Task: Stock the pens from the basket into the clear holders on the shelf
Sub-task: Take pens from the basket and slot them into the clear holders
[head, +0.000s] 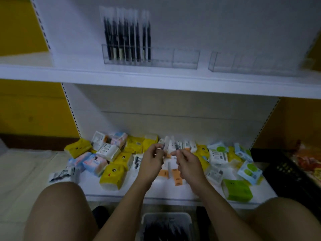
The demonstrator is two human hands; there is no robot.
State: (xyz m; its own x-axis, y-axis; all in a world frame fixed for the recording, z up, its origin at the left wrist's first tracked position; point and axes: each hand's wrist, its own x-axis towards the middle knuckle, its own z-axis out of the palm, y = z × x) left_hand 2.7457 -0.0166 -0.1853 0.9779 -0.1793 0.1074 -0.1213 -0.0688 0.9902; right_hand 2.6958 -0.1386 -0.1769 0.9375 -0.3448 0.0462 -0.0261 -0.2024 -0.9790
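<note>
My left hand (152,160) and my right hand (186,164) are raised together over the bottom shelf, and both pinch a few packaged pens (169,145) with clear tops that stick up between the fingers. A white basket (147,221) with dark pens inside sits on the floor between my knees. On the upper shelf stands a clear holder (185,60); its left slots hold several black pens (126,37) upright, its right slots are bare. A second clear holder (243,63) stands to the right with nothing in it.
Many tissue packs (112,173) in yellow, blue, green and white lie scattered on the bottom shelf under my hands. A black crate (284,173) sits at the right. The white upper shelf edge (156,82) runs across the view above my hands.
</note>
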